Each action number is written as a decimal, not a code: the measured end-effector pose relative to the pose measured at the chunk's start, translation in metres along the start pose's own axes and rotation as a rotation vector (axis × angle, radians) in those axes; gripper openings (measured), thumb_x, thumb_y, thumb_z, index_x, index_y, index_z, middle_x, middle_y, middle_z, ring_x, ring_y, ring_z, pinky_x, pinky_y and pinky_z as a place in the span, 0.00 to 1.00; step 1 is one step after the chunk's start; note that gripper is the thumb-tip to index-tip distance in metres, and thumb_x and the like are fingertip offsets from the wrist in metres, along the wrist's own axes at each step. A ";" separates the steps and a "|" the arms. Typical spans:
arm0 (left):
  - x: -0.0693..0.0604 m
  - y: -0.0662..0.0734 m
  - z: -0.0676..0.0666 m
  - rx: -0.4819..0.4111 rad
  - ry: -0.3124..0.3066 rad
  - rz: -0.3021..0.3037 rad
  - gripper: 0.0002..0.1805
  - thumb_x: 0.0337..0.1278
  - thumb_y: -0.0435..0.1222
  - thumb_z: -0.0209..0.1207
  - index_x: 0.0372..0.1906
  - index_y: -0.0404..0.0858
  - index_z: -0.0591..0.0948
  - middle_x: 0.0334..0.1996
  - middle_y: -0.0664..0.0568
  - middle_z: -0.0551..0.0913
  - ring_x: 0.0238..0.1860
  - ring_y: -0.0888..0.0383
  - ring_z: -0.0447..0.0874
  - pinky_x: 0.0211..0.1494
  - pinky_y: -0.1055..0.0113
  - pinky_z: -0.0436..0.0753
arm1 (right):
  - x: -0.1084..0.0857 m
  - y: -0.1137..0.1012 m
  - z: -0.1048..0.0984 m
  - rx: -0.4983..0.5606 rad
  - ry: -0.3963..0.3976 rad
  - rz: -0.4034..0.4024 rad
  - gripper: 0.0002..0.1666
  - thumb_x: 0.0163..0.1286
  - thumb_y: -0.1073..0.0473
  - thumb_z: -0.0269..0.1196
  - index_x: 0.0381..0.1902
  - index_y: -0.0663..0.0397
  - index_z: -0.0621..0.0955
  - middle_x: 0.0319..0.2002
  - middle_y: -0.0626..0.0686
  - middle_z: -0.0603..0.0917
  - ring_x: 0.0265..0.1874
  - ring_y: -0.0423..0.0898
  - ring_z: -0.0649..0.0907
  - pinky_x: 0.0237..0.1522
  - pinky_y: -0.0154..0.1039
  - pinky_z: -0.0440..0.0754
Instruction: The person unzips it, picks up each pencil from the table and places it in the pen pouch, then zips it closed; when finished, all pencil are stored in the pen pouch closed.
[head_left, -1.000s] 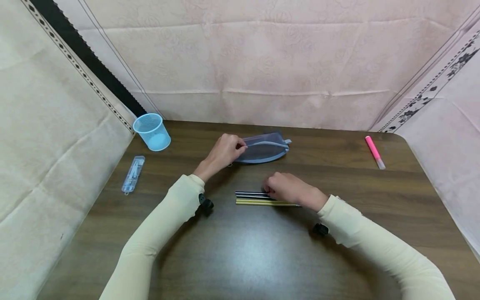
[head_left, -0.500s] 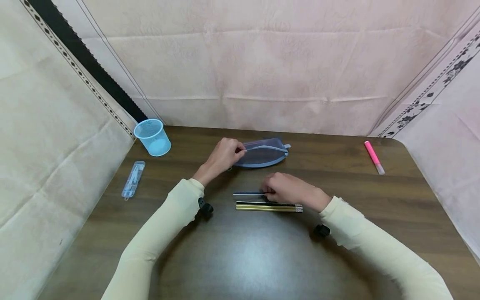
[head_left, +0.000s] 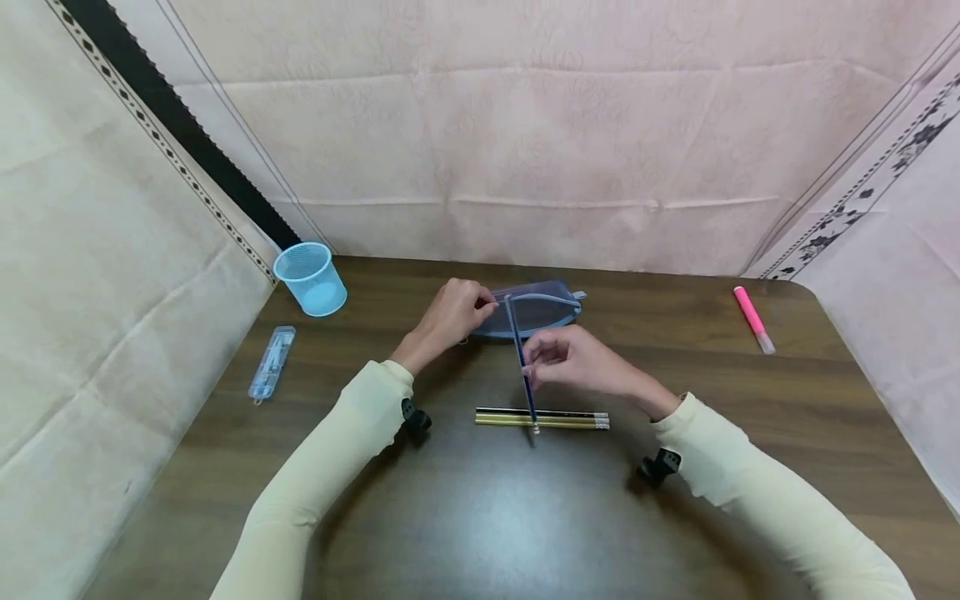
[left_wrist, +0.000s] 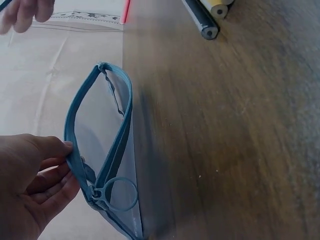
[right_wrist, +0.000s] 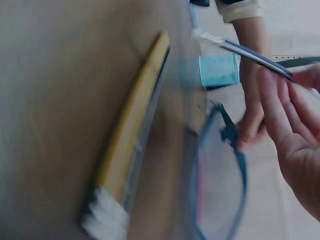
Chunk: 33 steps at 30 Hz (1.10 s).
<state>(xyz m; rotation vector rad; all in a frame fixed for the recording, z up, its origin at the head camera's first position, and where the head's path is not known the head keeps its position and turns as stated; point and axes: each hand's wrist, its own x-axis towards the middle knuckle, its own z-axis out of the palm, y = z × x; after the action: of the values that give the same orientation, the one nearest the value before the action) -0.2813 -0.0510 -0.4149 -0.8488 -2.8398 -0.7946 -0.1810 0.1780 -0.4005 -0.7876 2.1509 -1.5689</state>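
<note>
My left hand [head_left: 452,314] pinches the near-left rim of a see-through blue zip pouch [head_left: 542,313]. In the left wrist view the pouch's zipped mouth gapes, and a round zipper pull [left_wrist: 121,194] hangs by the fingers. My right hand [head_left: 576,358] pinches a dark pencil [head_left: 516,333] between thumb and fingers. That pencil is raised off the table and points away, its far end in front of the pouch as seen from the head. Below it, a gold pencil [head_left: 498,422] and a black pencil [head_left: 566,413] lie side by side on the table.
A light blue plastic cup [head_left: 313,283] leans at the back left. Nearer me lies a clear bluish slim case [head_left: 272,364]. A pink marker [head_left: 752,317] lies at the far right. Cloth [head_left: 525,167] hangs behind the brown table [head_left: 450,517].
My right hand has drawn one dark pencil away from the others, lifted it and turned it from sideways to pointing at the pouch. The left hand keeps its hold on the rim.
</note>
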 end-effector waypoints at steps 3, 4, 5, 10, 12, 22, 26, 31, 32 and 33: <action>0.000 0.001 0.000 0.004 0.001 -0.017 0.10 0.67 0.37 0.64 0.46 0.38 0.89 0.42 0.47 0.89 0.34 0.57 0.81 0.40 0.68 0.84 | 0.002 0.005 0.003 0.361 0.052 0.162 0.05 0.72 0.69 0.57 0.43 0.63 0.80 0.38 0.55 0.87 0.37 0.46 0.89 0.49 0.51 0.87; 0.000 0.001 0.000 0.005 0.000 -0.021 0.10 0.67 0.38 0.64 0.46 0.38 0.89 0.42 0.47 0.89 0.34 0.57 0.81 0.40 0.68 0.84 | 0.003 0.007 0.003 0.489 0.069 0.227 0.06 0.74 0.68 0.57 0.43 0.62 0.80 0.39 0.55 0.87 0.39 0.46 0.89 0.50 0.49 0.87; 0.000 0.001 0.000 0.007 -0.001 -0.024 0.10 0.67 0.38 0.64 0.46 0.38 0.89 0.42 0.47 0.89 0.34 0.57 0.81 0.40 0.68 0.84 | 0.004 0.009 0.004 0.622 0.090 0.295 0.06 0.75 0.67 0.57 0.43 0.61 0.81 0.40 0.55 0.87 0.40 0.46 0.89 0.52 0.47 0.86; 0.001 0.000 0.000 0.020 -0.008 -0.014 0.10 0.67 0.38 0.64 0.46 0.38 0.90 0.42 0.46 0.89 0.34 0.56 0.81 0.39 0.68 0.84 | 0.015 0.019 0.003 1.110 0.234 0.565 0.11 0.77 0.67 0.54 0.39 0.61 0.84 0.40 0.58 0.88 0.42 0.48 0.89 0.52 0.39 0.86; 0.001 0.000 0.000 0.020 -0.011 -0.014 0.11 0.67 0.38 0.64 0.46 0.37 0.90 0.42 0.46 0.90 0.35 0.56 0.81 0.40 0.67 0.84 | 0.023 0.023 0.001 1.173 0.294 0.608 0.11 0.77 0.67 0.54 0.38 0.62 0.83 0.39 0.60 0.89 0.41 0.49 0.90 0.52 0.38 0.86; 0.004 0.001 0.002 0.022 -0.014 0.002 0.11 0.67 0.39 0.63 0.45 0.37 0.90 0.42 0.46 0.90 0.36 0.56 0.82 0.45 0.64 0.86 | 0.062 0.042 -0.013 1.190 0.542 0.612 0.29 0.76 0.67 0.56 0.72 0.60 0.69 0.35 0.59 0.91 0.40 0.48 0.91 0.61 0.37 0.78; 0.003 0.001 0.003 0.016 -0.013 0.001 0.12 0.67 0.39 0.64 0.46 0.37 0.90 0.40 0.46 0.89 0.34 0.56 0.81 0.40 0.67 0.84 | 0.074 0.043 -0.011 1.189 0.638 0.623 0.28 0.75 0.68 0.56 0.72 0.59 0.71 0.39 0.60 0.91 0.56 0.50 0.86 0.61 0.37 0.79; 0.000 0.002 0.006 0.032 -0.008 0.002 0.12 0.67 0.39 0.63 0.46 0.37 0.90 0.40 0.47 0.90 0.34 0.57 0.81 0.40 0.66 0.83 | 0.082 0.047 -0.005 1.206 0.685 0.606 0.27 0.76 0.71 0.52 0.72 0.63 0.70 0.56 0.65 0.82 0.64 0.52 0.78 0.61 0.37 0.78; 0.000 0.002 0.006 0.035 -0.009 0.004 0.11 0.67 0.39 0.64 0.45 0.36 0.90 0.41 0.47 0.90 0.35 0.57 0.82 0.41 0.66 0.84 | 0.082 0.047 -0.004 1.207 0.685 0.610 0.27 0.77 0.71 0.51 0.72 0.63 0.69 0.59 0.65 0.80 0.63 0.52 0.79 0.61 0.36 0.78; -0.001 0.002 0.006 0.035 -0.010 0.003 0.11 0.67 0.39 0.64 0.45 0.36 0.90 0.41 0.46 0.90 0.35 0.57 0.82 0.41 0.66 0.84 | 0.082 0.047 -0.004 1.211 0.681 0.612 0.26 0.77 0.71 0.51 0.72 0.63 0.69 0.62 0.64 0.76 0.63 0.51 0.80 0.60 0.35 0.78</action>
<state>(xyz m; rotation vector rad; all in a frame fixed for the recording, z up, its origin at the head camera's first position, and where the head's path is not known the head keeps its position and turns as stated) -0.2793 -0.0468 -0.4197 -0.8547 -2.8518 -0.7406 -0.2576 0.1401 -0.4409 0.7810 1.0630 -2.3911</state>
